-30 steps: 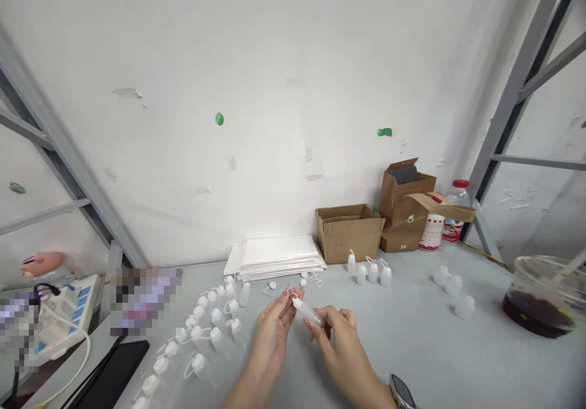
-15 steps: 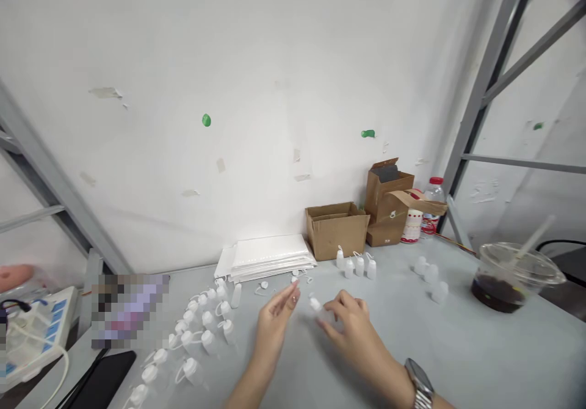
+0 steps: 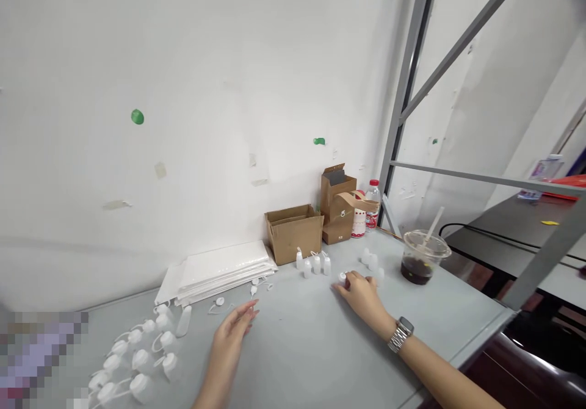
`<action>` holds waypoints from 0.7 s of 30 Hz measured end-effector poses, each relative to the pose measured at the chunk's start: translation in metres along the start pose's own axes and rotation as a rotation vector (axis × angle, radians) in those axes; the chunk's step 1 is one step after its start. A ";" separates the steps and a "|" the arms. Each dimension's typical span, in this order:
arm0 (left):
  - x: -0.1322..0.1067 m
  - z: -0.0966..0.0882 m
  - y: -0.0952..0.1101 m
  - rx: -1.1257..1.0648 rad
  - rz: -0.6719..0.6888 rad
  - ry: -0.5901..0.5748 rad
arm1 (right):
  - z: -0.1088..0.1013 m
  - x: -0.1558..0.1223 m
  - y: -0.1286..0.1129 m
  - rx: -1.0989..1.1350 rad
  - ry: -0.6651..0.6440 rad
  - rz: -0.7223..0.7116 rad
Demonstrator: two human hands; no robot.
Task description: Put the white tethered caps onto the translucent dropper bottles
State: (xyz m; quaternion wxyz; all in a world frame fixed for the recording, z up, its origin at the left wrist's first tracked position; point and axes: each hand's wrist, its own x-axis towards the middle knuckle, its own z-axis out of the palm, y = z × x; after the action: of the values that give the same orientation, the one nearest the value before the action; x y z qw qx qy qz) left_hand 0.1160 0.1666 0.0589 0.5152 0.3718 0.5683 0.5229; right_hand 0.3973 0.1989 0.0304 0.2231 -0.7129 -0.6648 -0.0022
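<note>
My right hand (image 3: pixel 361 293) is closed around a small white plastic bottle (image 3: pixel 342 278) on the grey table, and only its capped top shows beside my fingers. A metal-band watch is on that wrist. My left hand (image 3: pixel 231 329) hovers over the table with its fingers loosely apart and nothing visible in them. Just beyond its fingertips lie small white caps with strap loops (image 3: pixel 254 290). Another loose cap (image 3: pixel 220 301) lies to their left. Several capped white bottles (image 3: pixel 141 360) stand in rows at left. Others (image 3: pixel 317 265) stand in front of the cardboard box.
A stack of white envelopes (image 3: pixel 224 268) lies against the wall, beside the open cardboard box (image 3: pixel 295 238). Further right stand a brown paper bag (image 3: pixel 336 213) and a red-capped water bottle (image 3: pixel 372 207). Small white pieces (image 3: pixel 372 262) sit near a dark drink cup (image 3: pixel 420 268).
The view has turned to the right. My right hand has moved right and away across the table with the small bottle, away from my left hand.
</note>
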 end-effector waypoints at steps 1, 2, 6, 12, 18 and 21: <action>0.000 0.000 0.000 0.001 0.004 -0.001 | 0.001 0.001 -0.002 0.000 0.007 -0.011; 0.001 0.000 -0.001 0.000 0.005 -0.001 | 0.002 0.002 -0.004 0.002 0.012 -0.021; 0.002 -0.001 -0.001 -0.021 0.006 0.001 | 0.003 0.007 -0.007 0.000 0.016 -0.035; 0.003 -0.001 -0.002 0.026 0.024 -0.027 | 0.000 0.007 -0.007 0.057 -0.029 -0.011; 0.002 -0.002 -0.002 0.043 0.031 -0.033 | -0.001 0.005 -0.006 0.067 -0.042 -0.001; 0.002 -0.003 -0.002 0.039 0.033 -0.035 | 0.001 0.005 -0.004 0.070 -0.032 -0.005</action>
State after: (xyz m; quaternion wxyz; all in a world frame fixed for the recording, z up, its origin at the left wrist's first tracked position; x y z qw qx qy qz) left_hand 0.1133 0.1679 0.0563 0.5089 0.4003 0.5631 0.5136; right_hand 0.3937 0.2039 0.0327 0.2374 -0.7028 -0.6699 0.0319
